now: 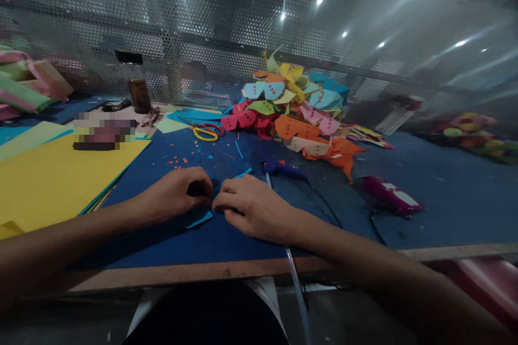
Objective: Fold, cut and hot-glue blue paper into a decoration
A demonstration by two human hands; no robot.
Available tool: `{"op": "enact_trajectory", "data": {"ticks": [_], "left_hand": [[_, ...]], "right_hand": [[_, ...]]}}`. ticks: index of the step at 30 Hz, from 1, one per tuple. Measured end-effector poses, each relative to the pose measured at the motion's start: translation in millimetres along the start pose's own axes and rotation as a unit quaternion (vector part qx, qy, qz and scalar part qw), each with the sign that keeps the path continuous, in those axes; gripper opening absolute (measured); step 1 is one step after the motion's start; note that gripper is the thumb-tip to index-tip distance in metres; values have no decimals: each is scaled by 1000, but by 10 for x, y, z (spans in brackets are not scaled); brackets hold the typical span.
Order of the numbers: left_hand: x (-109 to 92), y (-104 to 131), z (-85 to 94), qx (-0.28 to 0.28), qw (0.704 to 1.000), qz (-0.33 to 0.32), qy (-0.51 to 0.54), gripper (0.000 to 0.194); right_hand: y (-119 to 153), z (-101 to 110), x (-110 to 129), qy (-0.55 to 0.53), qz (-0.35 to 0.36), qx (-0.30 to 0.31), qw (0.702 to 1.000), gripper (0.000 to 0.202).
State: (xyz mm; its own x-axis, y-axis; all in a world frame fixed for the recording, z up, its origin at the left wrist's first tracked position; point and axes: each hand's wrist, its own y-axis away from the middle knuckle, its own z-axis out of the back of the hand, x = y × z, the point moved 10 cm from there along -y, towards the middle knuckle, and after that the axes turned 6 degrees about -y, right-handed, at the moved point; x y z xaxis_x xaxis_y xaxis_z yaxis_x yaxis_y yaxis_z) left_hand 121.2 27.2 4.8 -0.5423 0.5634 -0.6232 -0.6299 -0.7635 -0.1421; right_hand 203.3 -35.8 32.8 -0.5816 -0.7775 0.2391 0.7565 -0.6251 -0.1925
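Perforated metal panels (210,27) stand behind a blue surface (243,253) with a worn edge. Near that edge, the left hand (176,194) and the right hand (254,205) come together over a piece of blue paper (200,220), which shows below and above them. The left hand's fingers and thumb curl around a small hollow; the right hand's fingers are bent, palm down. Their fingertips are partly hidden, so whether either grip pinches the paper or only presses it cannot be told.

Just beyond the right hand lies a blue glue gun (285,168) with a dark cord; a clear stick (296,280) passes under the right forearm and over the edge. Ahead of the hands are paper scraps (180,161) and scissors (205,133) with yellow and red handles. Farther back rises a heap of colorful cutouts (299,124), many with rows of small marks.

To the left, large yellow sheets (68,178) lie in a stack, with a dark-lidded jar (140,91) behind. To the right sits a glossy purple object (390,194) with a cord.
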Motion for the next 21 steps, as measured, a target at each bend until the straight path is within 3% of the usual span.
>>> {"op": "enact_trajectory", "data": {"ticks": [12, 21], "left_hand": [[1, -4, 2, -2, 1000, 8, 1, 12], [13, -1, 9, -8, 1000, 2, -7, 12]], "right_hand": [[34, 20, 51, 23, 39, 28, 999, 20], [60, 66, 52, 5, 44, 1, 999, 18]]}}
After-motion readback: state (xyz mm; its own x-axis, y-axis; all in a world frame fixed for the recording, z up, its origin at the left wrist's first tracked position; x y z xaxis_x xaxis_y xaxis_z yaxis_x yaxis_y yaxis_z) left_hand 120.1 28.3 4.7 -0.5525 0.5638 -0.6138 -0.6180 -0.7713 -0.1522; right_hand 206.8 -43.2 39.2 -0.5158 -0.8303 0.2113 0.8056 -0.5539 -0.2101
